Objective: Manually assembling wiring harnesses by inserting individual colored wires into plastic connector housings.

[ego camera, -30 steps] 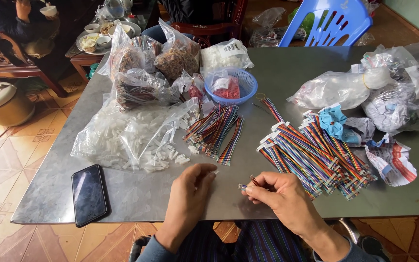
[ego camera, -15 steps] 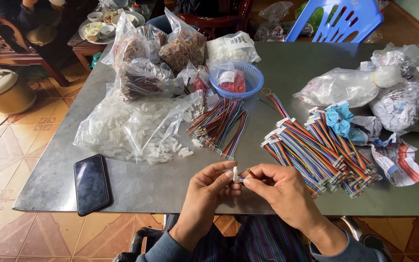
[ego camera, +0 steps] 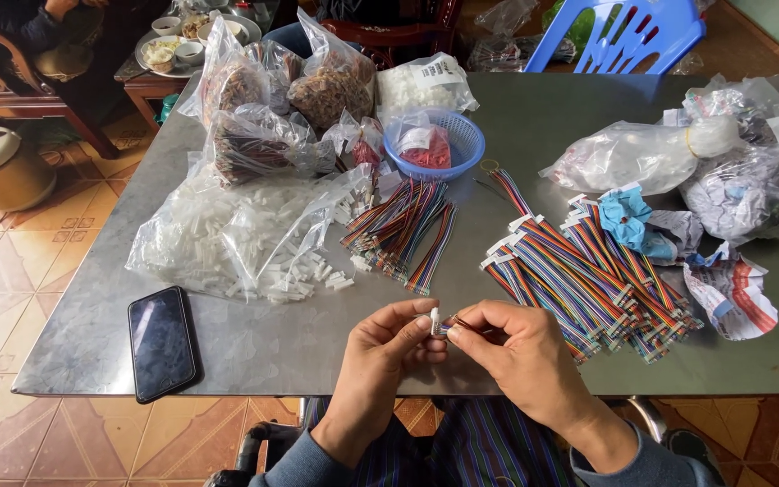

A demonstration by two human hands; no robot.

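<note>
Connector (ego camera: 435,318), small and white, sits pinched between the fingertips of your two hands, just above the near edge of the grey table (ego camera: 534,126). Your left hand (ego camera: 388,352) grasps it with thumb and forefinger from the left; your right hand (ego camera: 520,353) closes on it from the right, fingers curled around a short stub of coloured wire that can barely be made out.

Around you: a heap of rainbow ribbon cables (ego camera: 588,271) with white ends lies just right of your hands, running diagonally from near right to far left. A smaller loose bundle of cables (ego camera: 403,230) lies ahead of your hands. To the far left, a torn clear bag of white plastic connectors (ego camera: 236,234) spills pieces onto the table. A black phone (ego camera: 161,343) lies flat near the left front corner. Farther back are a blue basket (ego camera: 435,144), several clear bags with brownish contents (ego camera: 335,86), and on the right more crumpled plastic bags (ego camera: 732,162) and a scrap of blue paper (ego camera: 626,216). Nothing stands between your hands and the piles.

The connector stands roughly upright, its long axis pointing up and away from you, as far as can be told. Most of it is hidden by your fingertips, so its shape and the wire joined to it are hard to make out. Your wrists and sleeves are cut off at the bottom edge.
</note>
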